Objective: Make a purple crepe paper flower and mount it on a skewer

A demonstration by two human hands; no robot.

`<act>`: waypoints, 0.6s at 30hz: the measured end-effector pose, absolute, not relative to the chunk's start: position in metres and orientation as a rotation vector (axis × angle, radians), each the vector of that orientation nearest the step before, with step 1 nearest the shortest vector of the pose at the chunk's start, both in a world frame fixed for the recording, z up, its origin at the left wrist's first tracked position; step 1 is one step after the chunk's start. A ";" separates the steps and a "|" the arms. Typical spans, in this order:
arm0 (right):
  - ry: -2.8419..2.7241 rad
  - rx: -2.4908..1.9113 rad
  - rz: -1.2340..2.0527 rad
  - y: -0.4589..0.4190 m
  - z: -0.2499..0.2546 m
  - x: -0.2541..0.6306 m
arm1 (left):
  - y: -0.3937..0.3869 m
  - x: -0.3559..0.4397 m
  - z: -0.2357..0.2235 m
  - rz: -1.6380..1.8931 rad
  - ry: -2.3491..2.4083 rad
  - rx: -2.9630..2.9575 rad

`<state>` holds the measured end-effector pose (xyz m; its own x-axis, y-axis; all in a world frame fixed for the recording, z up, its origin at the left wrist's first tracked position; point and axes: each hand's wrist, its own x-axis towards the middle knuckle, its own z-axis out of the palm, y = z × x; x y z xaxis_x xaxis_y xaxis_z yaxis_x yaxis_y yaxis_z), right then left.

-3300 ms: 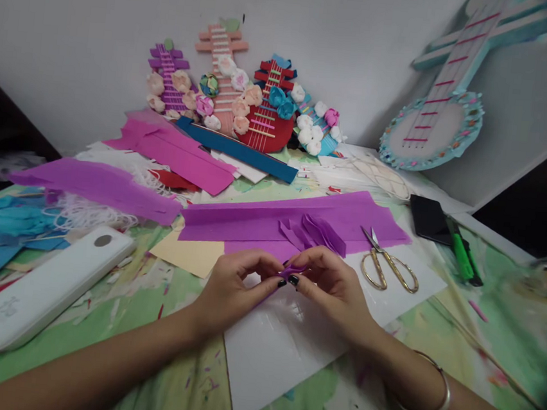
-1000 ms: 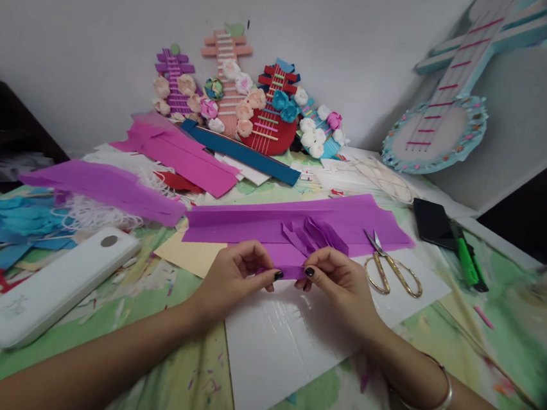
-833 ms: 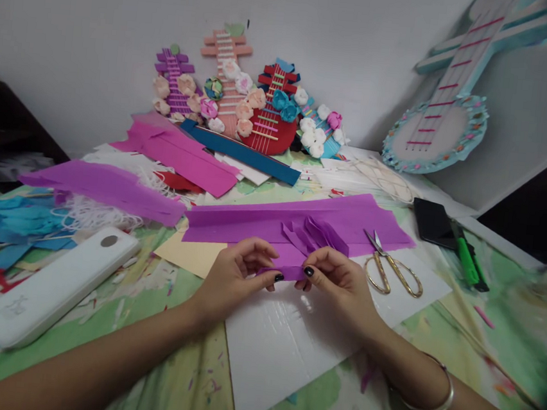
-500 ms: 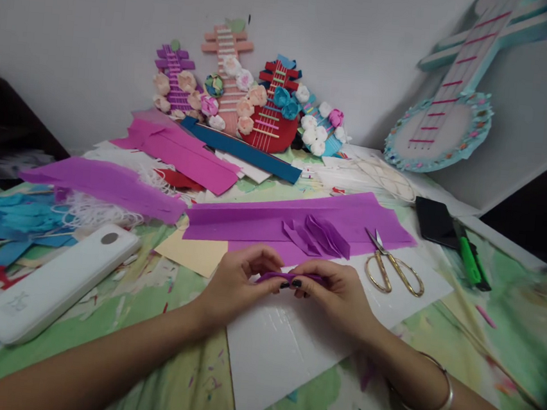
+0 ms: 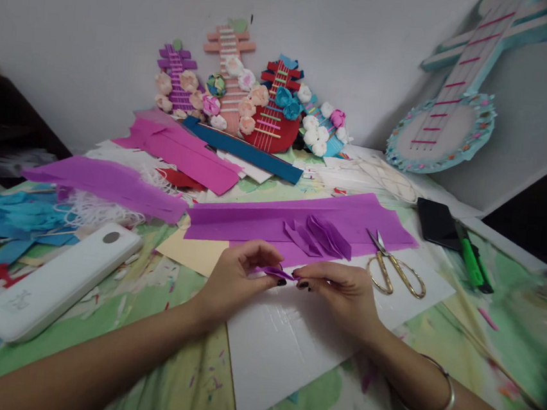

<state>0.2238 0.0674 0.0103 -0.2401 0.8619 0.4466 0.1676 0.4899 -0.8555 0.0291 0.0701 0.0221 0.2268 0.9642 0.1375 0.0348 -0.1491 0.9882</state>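
Pinched between the left hand point(image 5: 241, 282) and right hand point(image 5: 344, 299) above the glossy white rectangular board point(image 5: 289, 348), the thin purple paper strip point(image 5: 274, 271) could tear if pulled unevenly.

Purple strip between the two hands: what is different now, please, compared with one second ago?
The right hand has moved toward the left hand, so their thumbs are closer. The purple strip, broad side visible before, now looks narrow. Both hands still hold it. The scissors and folded purple pieces stayed put.
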 end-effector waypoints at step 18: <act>-1.499 -0.894 1.016 0.067 0.011 0.224 | 0.070 0.024 0.024 1.188 0.968 1.443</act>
<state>0.2236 0.0671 0.0115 -0.1529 0.9245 0.3491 0.0179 0.3557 -0.9344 0.0242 0.0702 0.0239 0.1998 0.9617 0.1879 -0.0098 -0.1898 0.9818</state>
